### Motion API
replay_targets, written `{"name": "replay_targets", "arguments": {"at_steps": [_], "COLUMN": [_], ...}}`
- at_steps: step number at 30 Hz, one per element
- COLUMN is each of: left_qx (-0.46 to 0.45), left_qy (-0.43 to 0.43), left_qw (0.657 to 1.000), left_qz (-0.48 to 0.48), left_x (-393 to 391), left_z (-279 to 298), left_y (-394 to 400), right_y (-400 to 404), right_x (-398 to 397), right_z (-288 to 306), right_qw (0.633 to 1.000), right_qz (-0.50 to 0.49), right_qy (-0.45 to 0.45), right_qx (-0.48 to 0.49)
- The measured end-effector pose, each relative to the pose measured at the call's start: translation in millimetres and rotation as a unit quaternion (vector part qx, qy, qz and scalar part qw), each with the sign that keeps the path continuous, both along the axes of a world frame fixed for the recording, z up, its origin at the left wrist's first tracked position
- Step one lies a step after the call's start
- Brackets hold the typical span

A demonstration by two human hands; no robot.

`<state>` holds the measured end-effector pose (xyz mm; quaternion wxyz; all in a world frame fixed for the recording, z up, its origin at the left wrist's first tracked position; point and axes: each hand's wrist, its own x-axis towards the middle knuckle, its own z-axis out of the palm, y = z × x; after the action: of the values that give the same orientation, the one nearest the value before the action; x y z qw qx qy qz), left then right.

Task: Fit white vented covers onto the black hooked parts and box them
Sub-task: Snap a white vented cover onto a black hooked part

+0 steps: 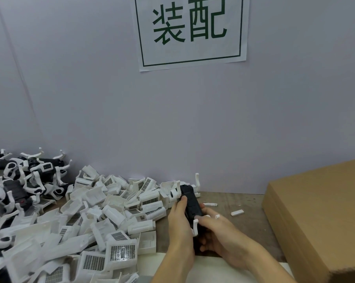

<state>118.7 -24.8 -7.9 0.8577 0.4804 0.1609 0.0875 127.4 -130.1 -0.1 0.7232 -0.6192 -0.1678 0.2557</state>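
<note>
Head view: a black hooked part (192, 203) is gripped by both the left hand (179, 225) and right hand (219, 231), flanked by a heap of white covers (103, 217) and a cardboard box (319, 213).

We cannot see the lower half of the black hooked part (191, 203), buried between our left hand (179, 225) and right hand (217, 231); the cardboard box (319, 217) runs off the right edge, its inside unseen, and the pile of white vented covers (91, 221) spills past the left and bottom edges
</note>
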Motion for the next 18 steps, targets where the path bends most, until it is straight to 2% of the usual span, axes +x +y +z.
{"name": "replay_targets", "arguments": {"at_steps": [18], "left_qx": [-0.006], "left_qy": [0.0], "left_qw": [1.0], "left_qz": [0.011], "left_x": [0.4], "left_z": [2.6], "left_y": [-0.4], "right_y": [-3.1], "right_x": [4.9], "right_z": [-3.0], "right_qw": [0.999], "right_qz": [0.033], "right_qy": [0.003], "right_qx": [0.008]}}
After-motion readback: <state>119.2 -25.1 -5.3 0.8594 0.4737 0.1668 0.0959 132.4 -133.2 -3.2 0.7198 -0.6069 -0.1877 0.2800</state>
